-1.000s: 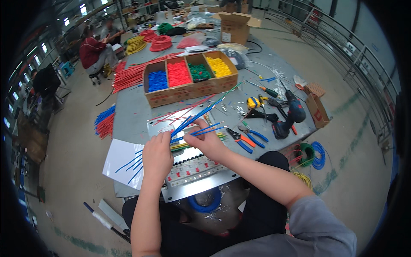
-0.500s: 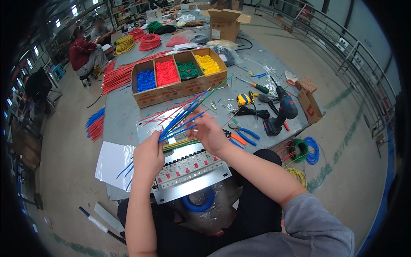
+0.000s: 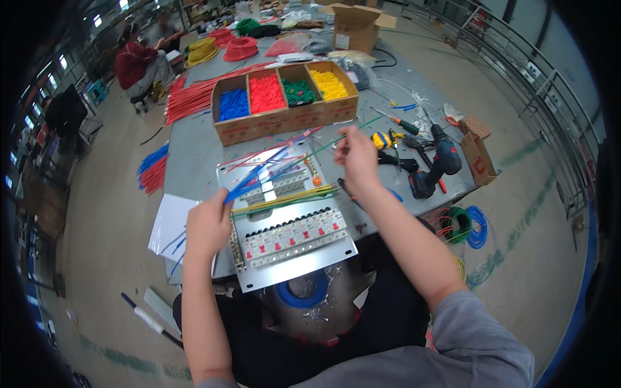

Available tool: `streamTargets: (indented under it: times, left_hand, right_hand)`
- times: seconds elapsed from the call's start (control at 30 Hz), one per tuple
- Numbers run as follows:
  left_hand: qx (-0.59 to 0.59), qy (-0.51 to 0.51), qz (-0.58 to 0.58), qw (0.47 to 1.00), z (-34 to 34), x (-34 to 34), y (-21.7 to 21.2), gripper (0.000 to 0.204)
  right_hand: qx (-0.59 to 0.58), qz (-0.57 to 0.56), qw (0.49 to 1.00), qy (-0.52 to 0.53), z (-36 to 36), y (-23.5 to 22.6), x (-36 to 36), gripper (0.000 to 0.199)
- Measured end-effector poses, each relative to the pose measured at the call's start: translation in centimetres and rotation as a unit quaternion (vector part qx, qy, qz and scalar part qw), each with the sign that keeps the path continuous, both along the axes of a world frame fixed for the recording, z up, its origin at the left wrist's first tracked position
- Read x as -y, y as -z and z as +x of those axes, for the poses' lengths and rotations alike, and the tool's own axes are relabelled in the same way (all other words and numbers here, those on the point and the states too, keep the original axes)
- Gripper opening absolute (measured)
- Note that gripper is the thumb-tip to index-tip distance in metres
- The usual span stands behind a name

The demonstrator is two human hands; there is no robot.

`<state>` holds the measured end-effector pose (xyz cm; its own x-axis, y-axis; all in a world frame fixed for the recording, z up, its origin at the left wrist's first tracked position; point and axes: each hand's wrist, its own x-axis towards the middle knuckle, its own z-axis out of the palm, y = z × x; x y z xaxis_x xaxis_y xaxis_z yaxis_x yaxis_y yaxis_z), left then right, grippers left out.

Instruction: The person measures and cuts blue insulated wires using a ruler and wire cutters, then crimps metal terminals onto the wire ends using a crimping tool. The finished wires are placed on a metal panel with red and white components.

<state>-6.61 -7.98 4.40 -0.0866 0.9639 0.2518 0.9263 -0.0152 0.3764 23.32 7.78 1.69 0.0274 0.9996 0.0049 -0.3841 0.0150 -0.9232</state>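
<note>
My left hand [image 3: 209,223] is closed round a bundle of blue wires [image 3: 253,182], whose far ends fan out over the metal panel [image 3: 304,270]. Their short tails stick out behind the hand. My right hand [image 3: 359,158], held apart on the right, has curled fingers pinching a thin green wire [image 3: 315,154] that slants through them; the fingertips are partly blurred. On the panel below sits a row of circuit breakers [image 3: 292,237] with red switches. Yellow and green wires [image 3: 284,199] lie across the panel above that row.
Behind the panel stands a divided cardboard box [image 3: 284,123] of blue, red, green and yellow small parts. A cordless drill [image 3: 441,161], tape measure [image 3: 381,140] and screwdriver [image 3: 404,124] lie to the right. A white sheet [image 3: 169,226] sits left. Two people sit at far left.
My right hand has moved right, away from the blue bundle, with the green wire now apart from it. My left hand keeps the blue wires, lower and slightly left. The view has shifted.
</note>
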Motion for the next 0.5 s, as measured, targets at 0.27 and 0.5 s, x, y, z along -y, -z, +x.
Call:
streamTargets:
  times: [0.27, 0.5]
  left_hand:
    - [0.013, -0.153, 0.055, 0.987, -6.5, 3.7, -0.7, 0.016]
    - [0.013, -0.174, 0.007, 0.985, -8.0, 5.3, -0.1, 0.020]
  right_hand:
    - [0.047, -0.118, 0.992, -0.007, 2.0, 0.4, -1.9, 0.030]
    - [0.051, -0.229, 0.956, -0.174, -1.8, 5.6, 1.1, 0.034]
